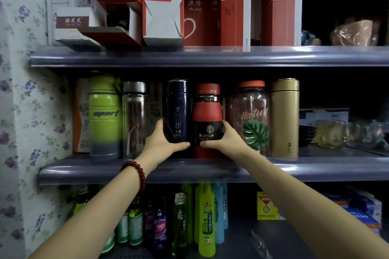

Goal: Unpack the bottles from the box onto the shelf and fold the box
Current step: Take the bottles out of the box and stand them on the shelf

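On shelf (210, 171), hands gripping bottles

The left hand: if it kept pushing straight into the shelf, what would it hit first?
The dark blue bottle already under the left hand; what stands behind it is hidden, so the depth beyond is unclear.

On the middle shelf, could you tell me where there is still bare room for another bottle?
Bare patch: right of the gold flask, before the glass mugs. From the green sport bottle to the gold flask the bottles stand packed, both hands among them.
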